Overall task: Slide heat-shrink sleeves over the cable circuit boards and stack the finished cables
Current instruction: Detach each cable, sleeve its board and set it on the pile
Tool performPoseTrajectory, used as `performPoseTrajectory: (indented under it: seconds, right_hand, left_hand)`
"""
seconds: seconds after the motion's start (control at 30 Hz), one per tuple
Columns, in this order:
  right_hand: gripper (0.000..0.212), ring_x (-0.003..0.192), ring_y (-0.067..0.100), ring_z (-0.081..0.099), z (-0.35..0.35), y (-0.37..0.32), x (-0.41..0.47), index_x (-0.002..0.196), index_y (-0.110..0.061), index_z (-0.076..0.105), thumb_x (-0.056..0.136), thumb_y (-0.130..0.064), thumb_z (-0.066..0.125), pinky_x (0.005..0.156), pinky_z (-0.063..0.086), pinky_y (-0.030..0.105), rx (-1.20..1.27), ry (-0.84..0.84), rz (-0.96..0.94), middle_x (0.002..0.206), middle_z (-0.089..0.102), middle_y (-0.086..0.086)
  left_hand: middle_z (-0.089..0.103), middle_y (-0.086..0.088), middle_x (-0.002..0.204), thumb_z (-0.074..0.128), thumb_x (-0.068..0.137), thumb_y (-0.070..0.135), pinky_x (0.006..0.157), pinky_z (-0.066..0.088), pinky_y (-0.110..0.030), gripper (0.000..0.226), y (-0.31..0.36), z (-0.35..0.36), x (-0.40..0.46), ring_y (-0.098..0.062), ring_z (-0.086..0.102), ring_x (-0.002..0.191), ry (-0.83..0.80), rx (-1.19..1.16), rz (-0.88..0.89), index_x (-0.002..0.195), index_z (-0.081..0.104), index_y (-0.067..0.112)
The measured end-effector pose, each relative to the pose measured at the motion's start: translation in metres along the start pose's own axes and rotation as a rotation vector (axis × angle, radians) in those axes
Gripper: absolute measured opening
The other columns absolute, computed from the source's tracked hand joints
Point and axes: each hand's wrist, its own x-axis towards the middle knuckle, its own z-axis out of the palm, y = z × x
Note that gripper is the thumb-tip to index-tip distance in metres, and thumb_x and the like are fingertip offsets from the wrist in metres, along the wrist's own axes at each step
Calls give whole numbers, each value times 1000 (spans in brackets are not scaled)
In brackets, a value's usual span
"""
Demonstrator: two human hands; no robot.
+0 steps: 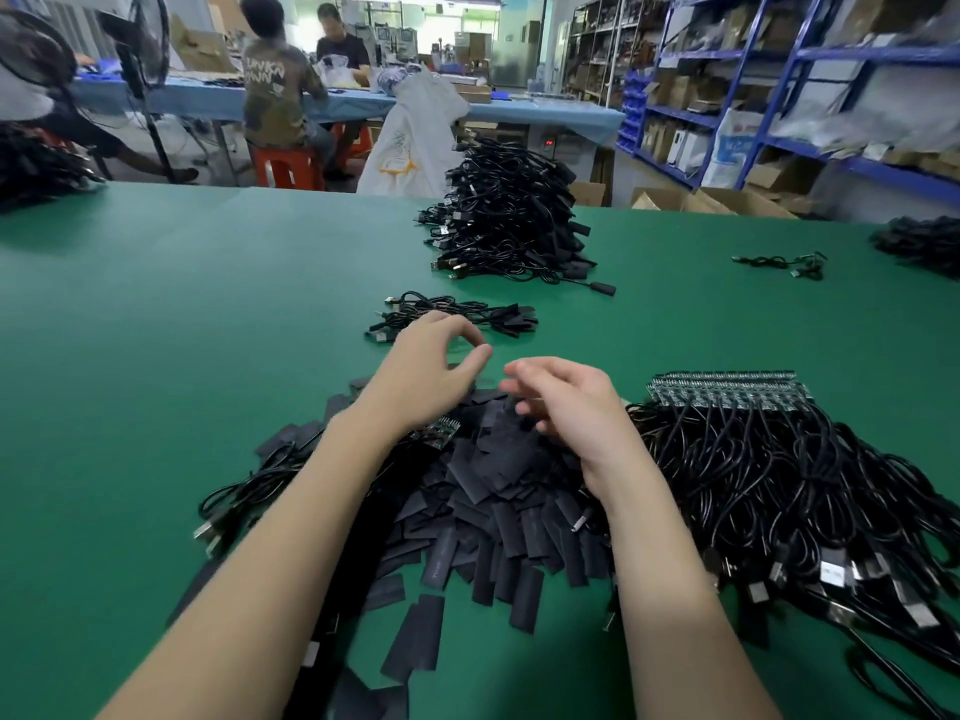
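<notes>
Two hands: both hover at frame centre over the sleeves, gripping nothing visible.
Table: green, fills the frame.
Cables: heap at lower right.
Stack: finished cables, upper centre.
Sleeves: black pile, lower centre.
Left hand: fingers loosely curled, empty.
Right hand: fingers relaxed, empty.

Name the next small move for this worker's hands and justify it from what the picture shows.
Probably lower the right hand to pick one sleeve from the loose pile of sleeves. Both hands look empty above it, the left hand with fingers loosely curled, and bare circuit boards still wait at the right.
</notes>
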Motion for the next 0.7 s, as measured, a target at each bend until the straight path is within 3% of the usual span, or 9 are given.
performPoseTrajectory:
  seconds: [0.07, 0.13, 0.33, 0.43, 0.57, 0.7]
  right_hand:
    - [13, 68, -2, 62, 5, 4, 1, 88, -24, 77, 93, -33, 68, 64, 45, 14, -209, 26, -52, 80, 77, -14]
    - [12, 75, -4, 64, 13, 5, -1, 85, -29, 78, 88, -38, 70, 64, 44, 12, -434, 35, -93, 76, 73, -17]
    - [17, 84, 7, 67, 40, 3, -9, 83, -33, 78, 84, -49, 73, 77, 55, 27, -672, 7, -89, 74, 71, -17]
    - [12, 79, 3, 67, 43, 0, -8, 82, -31, 76, 80, -41, 81, 73, 53, 24, -549, 28, -106, 73, 71, -16]
    - [11, 67, -2, 67, 40, -8, -13, 82, -21, 77, 80, -15, 85, 65, 51, 11, -98, -97, -110, 74, 76, -6]
    - [9, 64, 2, 67, 34, -13, -18, 87, -14, 79, 80, -13, 85, 64, 51, 11, 23, -142, -68, 78, 78, -2]
  left_hand:
    - [68, 5, 102, 63, 96, 31, 86, 38, -22, 9, 3, -6, -15, -10, 59, 100, 86, -19, -1, 92, 70, 26]
    - [67, 10, 95, 62, 96, 32, 81, 43, -27, 12, 2, -12, -22, -9, 60, 95, 132, -16, -20, 88, 69, 27]
    - [69, 6, 84, 57, 100, 35, 85, 51, -38, 26, -11, -21, -26, -14, 63, 86, 99, 7, -53, 83, 70, 19]
    - [68, 3, 79, 54, 101, 37, 82, 51, -42, 33, -13, -21, -27, -18, 62, 83, 90, 37, -36, 79, 67, 17]
    - [60, -2, 61, 45, 103, 47, 70, 52, -43, 53, -8, -22, -25, -21, 57, 67, 96, 16, -23, 68, 61, 11]
    - [53, -10, 51, 42, 103, 56, 57, 45, -36, 68, -1, -19, -28, -24, 51, 54, 146, 41, -68, 60, 59, 6]
